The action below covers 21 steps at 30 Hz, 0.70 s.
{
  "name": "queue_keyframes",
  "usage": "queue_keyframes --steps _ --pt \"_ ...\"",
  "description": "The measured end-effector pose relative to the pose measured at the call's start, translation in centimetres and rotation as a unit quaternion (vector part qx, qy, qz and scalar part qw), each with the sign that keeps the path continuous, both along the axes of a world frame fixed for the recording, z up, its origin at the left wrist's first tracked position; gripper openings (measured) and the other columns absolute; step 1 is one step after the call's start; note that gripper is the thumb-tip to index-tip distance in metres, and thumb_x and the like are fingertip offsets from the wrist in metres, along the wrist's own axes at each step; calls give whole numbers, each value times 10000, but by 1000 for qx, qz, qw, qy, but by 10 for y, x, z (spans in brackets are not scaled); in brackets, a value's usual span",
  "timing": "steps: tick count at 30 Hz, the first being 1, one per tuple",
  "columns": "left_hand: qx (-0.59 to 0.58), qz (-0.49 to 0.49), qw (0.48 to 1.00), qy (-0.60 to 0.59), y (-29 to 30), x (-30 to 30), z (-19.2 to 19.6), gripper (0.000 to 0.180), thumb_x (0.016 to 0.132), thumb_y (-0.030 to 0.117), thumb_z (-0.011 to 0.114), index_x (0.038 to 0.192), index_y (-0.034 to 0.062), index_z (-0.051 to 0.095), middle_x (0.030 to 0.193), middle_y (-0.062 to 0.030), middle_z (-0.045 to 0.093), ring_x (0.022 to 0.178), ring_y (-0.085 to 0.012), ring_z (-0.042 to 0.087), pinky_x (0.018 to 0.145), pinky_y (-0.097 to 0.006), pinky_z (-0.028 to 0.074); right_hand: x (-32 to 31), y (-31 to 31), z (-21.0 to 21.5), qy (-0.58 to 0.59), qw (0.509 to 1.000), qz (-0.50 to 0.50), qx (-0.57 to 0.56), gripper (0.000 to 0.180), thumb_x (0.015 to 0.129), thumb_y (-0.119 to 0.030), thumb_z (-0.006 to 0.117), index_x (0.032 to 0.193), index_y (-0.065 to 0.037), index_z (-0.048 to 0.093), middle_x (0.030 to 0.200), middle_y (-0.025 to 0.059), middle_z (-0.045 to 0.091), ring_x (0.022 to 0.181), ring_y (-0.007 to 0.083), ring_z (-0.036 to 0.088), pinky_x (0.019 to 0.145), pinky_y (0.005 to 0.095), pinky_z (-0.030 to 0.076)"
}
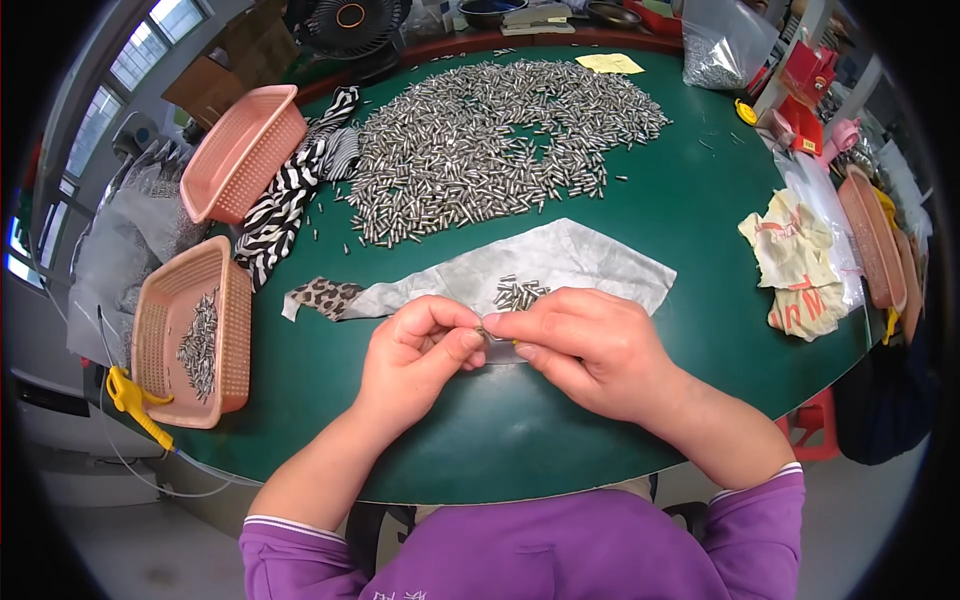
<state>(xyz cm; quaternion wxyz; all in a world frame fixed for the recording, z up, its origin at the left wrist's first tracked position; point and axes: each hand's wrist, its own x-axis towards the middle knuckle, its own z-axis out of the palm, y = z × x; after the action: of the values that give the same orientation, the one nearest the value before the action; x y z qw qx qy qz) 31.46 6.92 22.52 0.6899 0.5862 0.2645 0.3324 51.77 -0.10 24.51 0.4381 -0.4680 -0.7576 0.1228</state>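
My left hand (pixel 415 355) is closed in a pinch on a small metal piece (pixel 483 332), mostly covered by the fingertips. My right hand (pixel 597 350) meets it, its index fingertip against the piece. Its fingers are curled closed, and a tiny yellowish bit shows by the thumb; what they hold is hidden. Just beyond the fingers, a small heap of silvery bullet-shaped metal parts (pixel 518 292) lies on a grey-white cloth (pixel 575 252). The cloth has a leopard-print end (pixel 330 297) on the left.
A large pile of the same parts (pixel 450 150) covers the far green table (pixel 690 220). Left stand two pink baskets (pixel 240 330), a zebra-print cloth (pixel 285 205) and a yellow air gun (pixel 135 405). Crumpled plastic bags (pixel 795 260) lie right; a fan (pixel 350 25) stands behind.
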Motion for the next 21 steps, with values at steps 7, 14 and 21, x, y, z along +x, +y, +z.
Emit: queue_keyframes --steps 7,14,21 --pt "12 -71 997 34 -4 1 4 97 959 77 536 1000 6 589 878 -42 625 773 -100 598 709 -235 508 3 2 3 -106 991 -54 64 368 730 -34 691 1080 -146 692 835 37 628 722 203 629 593 312 500" --pt "16 -58 998 -7 1 -2 -1 139 990 108 480 1010 9 576 865 -37 609 757 -94 575 709 -241 500 3 0 5 -57 997 -36 46 371 734 -29 684 1086 -144 692 828 47 648 711 205 635 611 316 510" --pt "-1 -49 999 1 0 -1 -2 161 1000 141 468 1028 15 564 861 -36 608 757 -94 575 708 -240 500 3 1 4 -52 998 -4 33 355 740 -29 677 1081 -127 693 804 46 653 698 195 635 616 312 512"
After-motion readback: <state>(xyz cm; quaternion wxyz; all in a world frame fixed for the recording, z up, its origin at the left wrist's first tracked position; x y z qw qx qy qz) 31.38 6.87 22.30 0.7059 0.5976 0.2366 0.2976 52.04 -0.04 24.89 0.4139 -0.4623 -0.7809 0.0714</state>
